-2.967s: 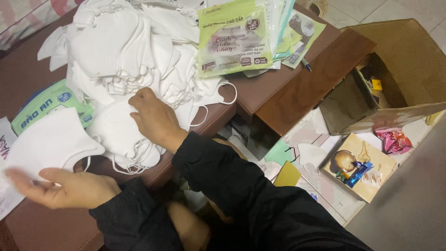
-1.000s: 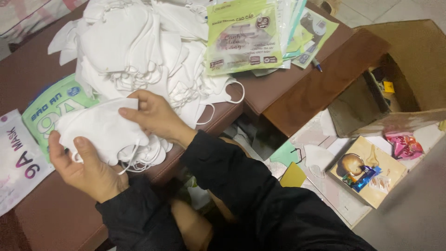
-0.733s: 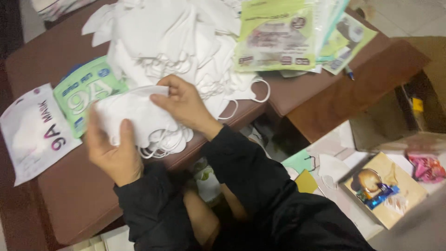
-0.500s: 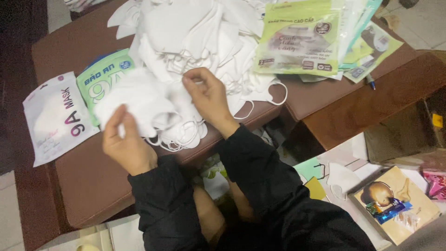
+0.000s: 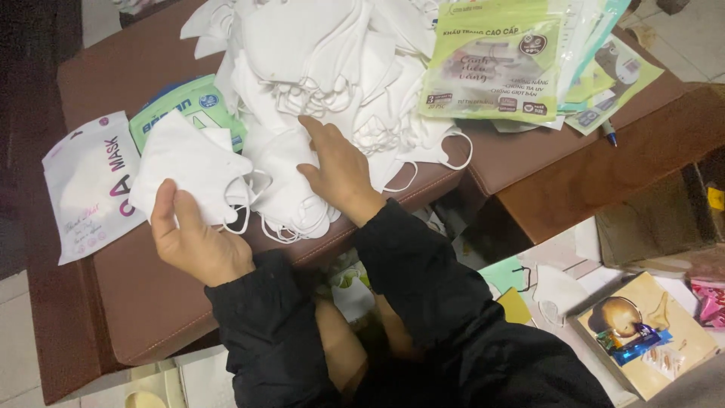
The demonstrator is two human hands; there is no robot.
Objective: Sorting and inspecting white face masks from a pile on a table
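Note:
My left hand (image 5: 195, 242) holds a small stack of folded white face masks (image 5: 189, 162) by its lower edge, their ear loops hanging down, above the brown table (image 5: 143, 302). My right hand (image 5: 336, 170) rests palm down with fingers spread on a big heap of loose white masks (image 5: 317, 60) in the middle of the table. A smaller pile of masks (image 5: 291, 204) lies under and just left of that hand at the table's near edge.
A white mask packet (image 5: 87, 185) and a green one (image 5: 177, 113) lie at the left. Green packets (image 5: 498, 64) are stacked at the back right with a pen (image 5: 609, 132). On the floor to the right lie a cardboard box (image 5: 649, 227), a picture box (image 5: 642, 336) and papers.
My left hand has pulled the held masks left and away from the pile. My right hand has let go of them and moved onto the heap. The view has shifted right.

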